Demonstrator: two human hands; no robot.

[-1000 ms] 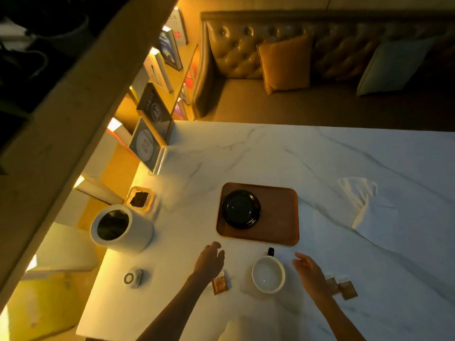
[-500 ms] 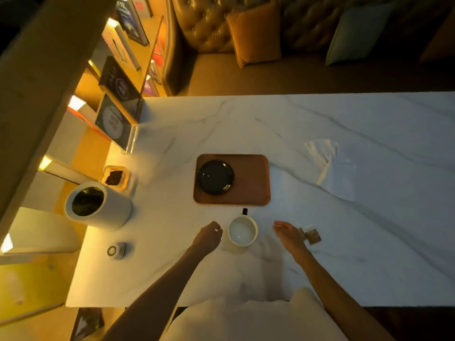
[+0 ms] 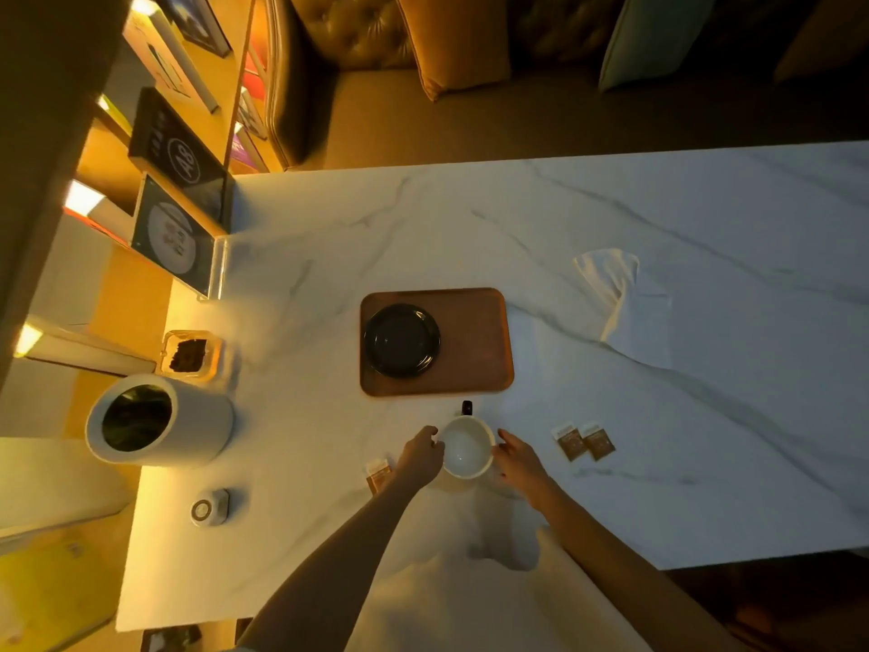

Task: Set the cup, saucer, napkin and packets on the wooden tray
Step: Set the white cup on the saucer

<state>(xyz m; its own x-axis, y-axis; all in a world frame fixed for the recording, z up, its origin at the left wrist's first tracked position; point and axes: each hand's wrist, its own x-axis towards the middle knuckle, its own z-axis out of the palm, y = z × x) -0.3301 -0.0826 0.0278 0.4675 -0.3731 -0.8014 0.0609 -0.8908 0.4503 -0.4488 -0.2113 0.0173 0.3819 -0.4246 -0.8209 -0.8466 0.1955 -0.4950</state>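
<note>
Now my left hand (image 3: pixel 420 456) and my right hand (image 3: pixel 519 463) sit on either side of the white cup (image 3: pixel 467 445), which stands upright on the marble counter (image 3: pixel 611 228) just in front of the wooden tray (image 3: pixel 475 341); the fingers (image 3: pixel 430 435) of my left hand curl against the cup's left wall, and those of my right touch its right wall, so both hands are closed around the cup; its dark handle (image 3: pixel 467 407) points away from me toward the tray's near edge; the cup looks empty inside. On the tray, the black saucer (image 3: pixel 402 341) lies flat in the left half, and the right half is bare wood. One brown packet (image 3: pixel 377 472) lies on the counter just left of my left wrist, partly hidden by it; two more packets (image 3: pixel 584 441) lie side by side to the right of my right hand, close together and near the cup. The white napkin (image 3: pixel 628 308) rests loosely folded on the counter, well to the right of the tray and apart from it. Off to the left stands a white cylindrical container (image 3: pixel 188 421) with a dark opening, a small glass dish (image 3: pixel 188 354) of something dark behind it, and a small round device (image 3: pixel 209 508) near the counter's edge.
</note>
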